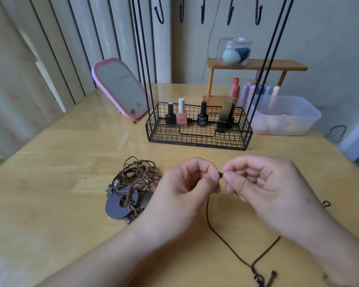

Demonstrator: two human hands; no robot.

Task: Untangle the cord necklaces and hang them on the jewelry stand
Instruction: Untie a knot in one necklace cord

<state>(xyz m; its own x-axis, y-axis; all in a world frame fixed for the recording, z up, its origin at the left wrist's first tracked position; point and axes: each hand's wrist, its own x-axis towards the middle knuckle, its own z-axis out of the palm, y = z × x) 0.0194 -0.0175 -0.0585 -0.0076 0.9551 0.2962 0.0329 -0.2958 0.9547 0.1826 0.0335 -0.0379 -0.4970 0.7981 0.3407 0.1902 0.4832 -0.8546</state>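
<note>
Both hands meet at table centre: left hand (192,179) and right hand (257,179) each pinch the small clasp (220,174) of a dark cord necklace (210,222) between thumb and forefinger. From that grip the cord drops toward six o'clock, then trails to five o'clock, ending near the frame's bottom edge. Hooks (203,15) of the jewelry stand (197,125) sit at twelve o'clock, well apart. At nine o'clock, just beside the left hand, lies the tangled pile of brown necklaces (133,183). One black polish bottle (202,117) seems to read "OUMEISI"; I can't be sure.
</note>
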